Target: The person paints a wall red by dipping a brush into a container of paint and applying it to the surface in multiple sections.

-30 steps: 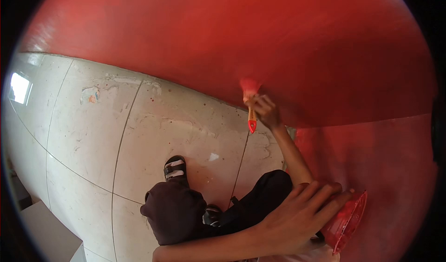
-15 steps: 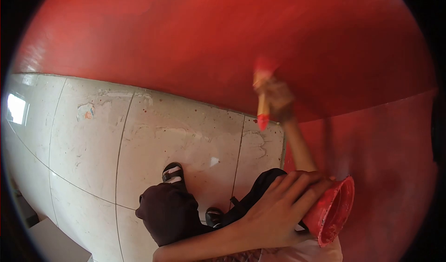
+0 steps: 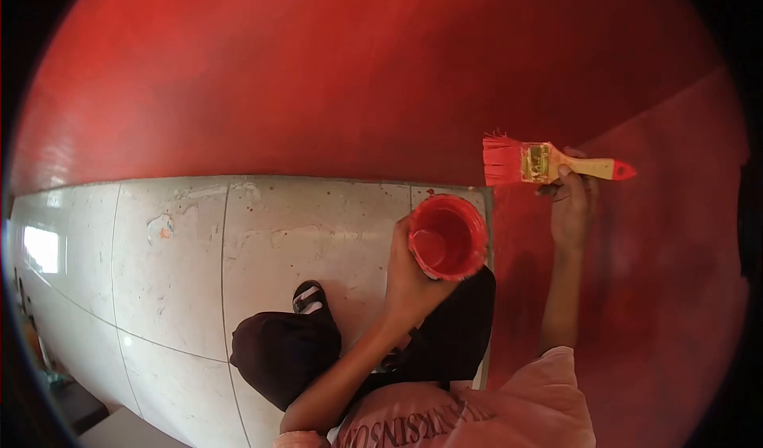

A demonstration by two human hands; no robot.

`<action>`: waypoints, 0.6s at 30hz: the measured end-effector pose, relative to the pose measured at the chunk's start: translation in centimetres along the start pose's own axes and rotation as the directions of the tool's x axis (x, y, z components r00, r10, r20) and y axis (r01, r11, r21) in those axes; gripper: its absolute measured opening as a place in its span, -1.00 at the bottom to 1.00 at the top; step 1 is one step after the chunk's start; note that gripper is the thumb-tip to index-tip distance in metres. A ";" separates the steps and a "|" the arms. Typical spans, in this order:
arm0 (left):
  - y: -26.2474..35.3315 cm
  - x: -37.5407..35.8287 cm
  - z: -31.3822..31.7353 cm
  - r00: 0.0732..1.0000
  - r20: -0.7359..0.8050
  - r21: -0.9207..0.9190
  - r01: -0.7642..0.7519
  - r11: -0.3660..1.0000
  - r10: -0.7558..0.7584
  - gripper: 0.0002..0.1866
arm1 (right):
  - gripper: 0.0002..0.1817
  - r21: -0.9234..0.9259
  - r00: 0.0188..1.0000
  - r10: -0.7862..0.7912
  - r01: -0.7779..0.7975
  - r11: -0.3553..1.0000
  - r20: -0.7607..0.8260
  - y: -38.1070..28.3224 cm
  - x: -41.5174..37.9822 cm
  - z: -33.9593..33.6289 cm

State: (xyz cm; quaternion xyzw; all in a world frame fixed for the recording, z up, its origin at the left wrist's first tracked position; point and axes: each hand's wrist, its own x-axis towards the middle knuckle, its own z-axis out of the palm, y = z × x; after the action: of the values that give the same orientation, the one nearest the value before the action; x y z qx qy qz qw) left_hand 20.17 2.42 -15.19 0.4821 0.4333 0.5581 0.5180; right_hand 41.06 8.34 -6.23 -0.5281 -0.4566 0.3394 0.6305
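Paintbrush (image 3: 548,163) held up near the corner where the two red walls (image 3: 302,74) meet, red bristles pointing left, red-tipped handle right. Right hand (image 3: 574,201): grip closed on the brush by its ferrule end, thumb on the handle. Left hand (image 3: 413,277): grip wrapped round the side of a red paint container (image 3: 447,237), open mouth up, held over the tiled floor (image 3: 175,289) near its right edge. Sandaled foot (image 3: 309,298) on the tiles, beside the dark-trousered knee (image 3: 286,356).
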 end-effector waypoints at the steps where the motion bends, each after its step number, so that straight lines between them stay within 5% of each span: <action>1: -0.8 0.0 0.2 1.000 0.009 0.030 -0.020 0.999 0.020 -0.08 | -0.68 0.021 0.999 -0.009 0.008 1.000 0.040 -1.2 -0.7 -0.1; 7: -3.3 0.2 1.9 0.993 0.038 0.101 -0.114 0.988 0.110 -0.07 | -0.75 -0.278 0.899 -0.090 0.225 0.934 0.428 -3.1 -5.7 1.4; 10: -3.1 0.0 2.5 0.990 0.058 0.157 -0.136 0.978 0.128 -0.06 | -0.73 -0.444 0.855 0.002 0.268 0.855 0.519 -3.0 -6.2 2.1; 11: -3.2 -0.1 2.7 0.989 0.062 0.150 -0.141 0.979 0.133 -0.06 | -0.70 -0.474 0.824 -0.080 0.399 0.785 0.560 -1.8 -5.9 2.1; 14: -3.8 -0.3 3.2 0.984 0.072 0.147 -0.170 0.974 0.161 -0.06 | -0.71 -0.675 0.816 0.094 0.401 0.619 0.571 -1.2 -6.1 1.8; 18: -4.2 -0.2 3.4 0.983 0.090 0.147 -0.170 0.974 0.158 -0.07 | -0.72 -0.661 0.800 0.071 0.438 0.610 0.596 -0.3 -6.4 1.7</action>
State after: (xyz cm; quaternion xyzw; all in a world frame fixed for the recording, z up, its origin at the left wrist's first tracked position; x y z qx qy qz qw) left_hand 24.16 2.54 -18.81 0.5760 0.4133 0.5449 0.4478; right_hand 37.25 3.05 -7.25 -0.5667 -0.7764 0.1801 0.2088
